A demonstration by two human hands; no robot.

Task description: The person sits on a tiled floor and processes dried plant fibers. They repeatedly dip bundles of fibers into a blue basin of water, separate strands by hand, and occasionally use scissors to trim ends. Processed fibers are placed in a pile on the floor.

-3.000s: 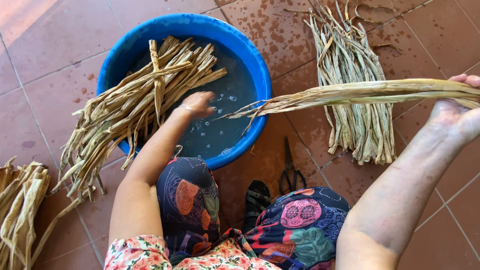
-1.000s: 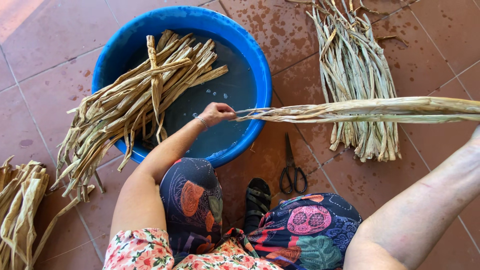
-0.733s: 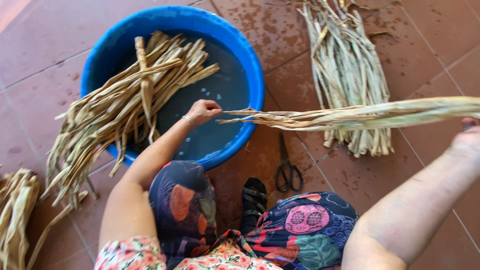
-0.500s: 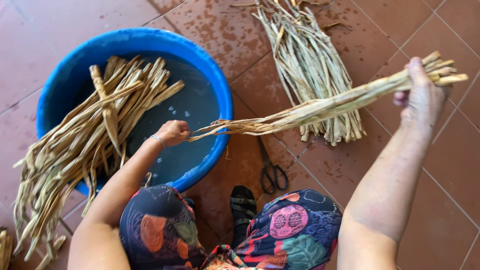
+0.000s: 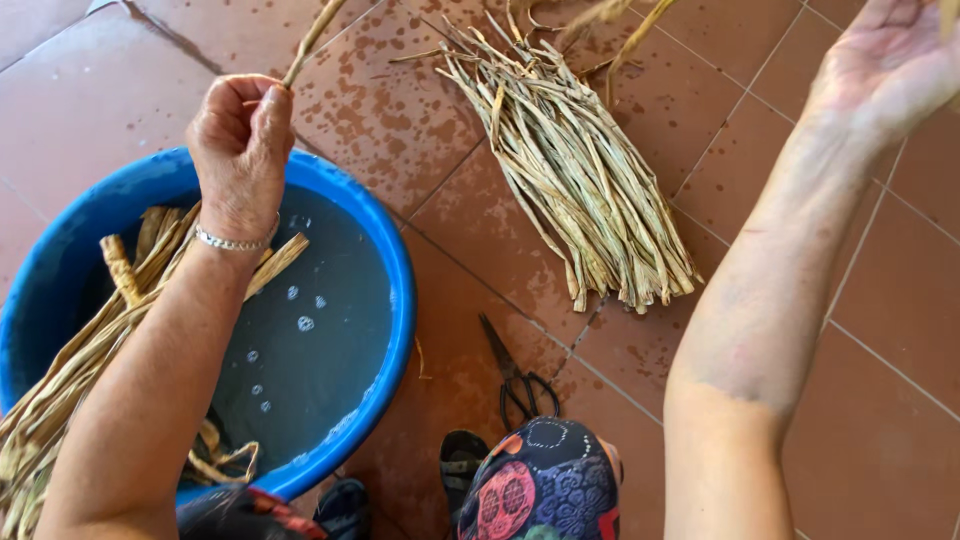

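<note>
The left hand (image 5: 240, 140) pinches one dried strip (image 5: 312, 40) between closed fingertips, above the rim of one blue tub (image 5: 400, 300). The right hand (image 5: 890, 60) is raised; its grip cannot be told. One bundle (image 5: 575, 180) lies between them, one pair of scissors (image 5: 515, 375) below it.

basin (image 5: 395, 300): glossy smooth blue plastic | strips (image 5: 580, 190), upper centre: dry, fibrous, matt straw-coloured plant leaf | floor (image 5: 880, 330): matt terracotta tile, water-spotted | scissors (image 5: 515, 375): dark metal blades, black handles | bracelet (image 5: 235, 241): shiny metal | trousers (image 5: 545, 480): patterned cloth
</note>
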